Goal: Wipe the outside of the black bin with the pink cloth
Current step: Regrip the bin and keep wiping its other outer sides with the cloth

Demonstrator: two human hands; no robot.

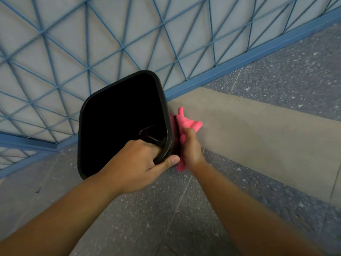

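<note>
Speckled floor (184, 218): L hand (136, 163) grips black bin (120, 117) rim, R hand (191, 148) fingers clutch pink cloth (186, 122).

Your single head-worn camera looks forward and steeply down, a wide-angle view that bends the blue lattice railing (129, 43) across the top of the frame. It sits close above your own forearms, which enter from the bottom edge, with the left hand (136, 163) and right hand (191, 147) near centre at the black bin (118, 117). Speckled floor (166, 218) fills the lower half.
</note>
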